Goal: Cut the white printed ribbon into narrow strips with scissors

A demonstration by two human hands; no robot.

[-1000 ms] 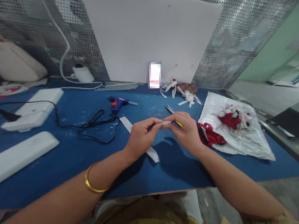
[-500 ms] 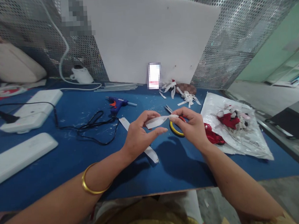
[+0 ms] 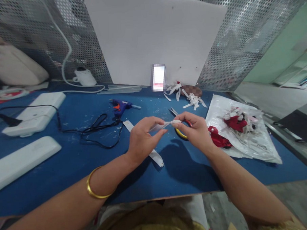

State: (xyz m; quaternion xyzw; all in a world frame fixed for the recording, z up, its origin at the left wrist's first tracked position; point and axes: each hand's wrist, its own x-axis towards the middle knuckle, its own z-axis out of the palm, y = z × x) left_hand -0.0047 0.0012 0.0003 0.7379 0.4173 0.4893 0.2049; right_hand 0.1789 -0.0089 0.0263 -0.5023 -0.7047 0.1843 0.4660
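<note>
A white ribbon (image 3: 168, 124) is stretched between my two hands over the middle of the table. My left hand (image 3: 143, 135) has its thumb and fingers closed around the ribbon's left part. With thumb and forefinger, my right hand (image 3: 197, 129) pinches a bunched end of it. Scissors (image 3: 181, 133) with yellow and red handles lie behind my right hand, partly hidden, blades pointing away. Under my left hand a second white strip (image 3: 156, 157) rests flat on the table, its middle covered.
A blue glue gun (image 3: 121, 106) with a black cord lies left of centre. Power strips (image 3: 36, 113) occupy the left. White ribbon bows (image 3: 193, 99) sit at the back near a phone (image 3: 158, 77). A plastic bag (image 3: 261, 144) with red and white pieces lies right.
My left thumb and forefinger have come closer together on the ribbon. It has turned so that less of its flat face shows.
</note>
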